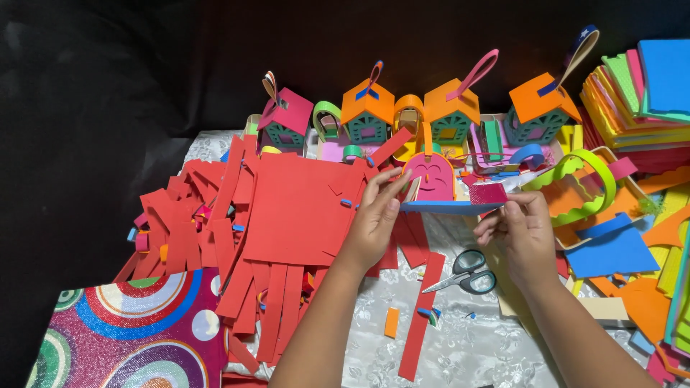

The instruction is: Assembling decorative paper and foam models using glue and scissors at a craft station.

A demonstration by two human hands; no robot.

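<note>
Two hands meet over the middle of the table, and between them we hold a small pink house-shaped piece (431, 177) standing on a flat blue strip (449, 208); our left hand (374, 219) pinches the left end of that strip with thumb below and fingers curled up against the pink piece, which seems to us a way of keeping it upright and steady, while our right hand (523, 228) pinches the strip's right end along with a small dark red glittery scrap (489, 192), thumb and forefinger closed on it, the other fingers folded under. We judge the strip is held level and off the cloth so both ends can be reached at once. Just below our right hand lie the scissors (463, 273), blades pointing left, close enough to pick up without shifting. To the left a big red sheet (295, 208) lies flat with its lower edge cut into long strips, and loose red offcuts (176, 223) pile beside it, pushed aside from the working spot. Along the far edge stand finished little houses with orange roofs (368, 108) and loop handles, lined up out of the way against the dark backdrop. A stack of coloured foam sheets (650, 93) sits at the far right, and a swirl-patterned glitter sheet (136, 330) lies near left
</note>
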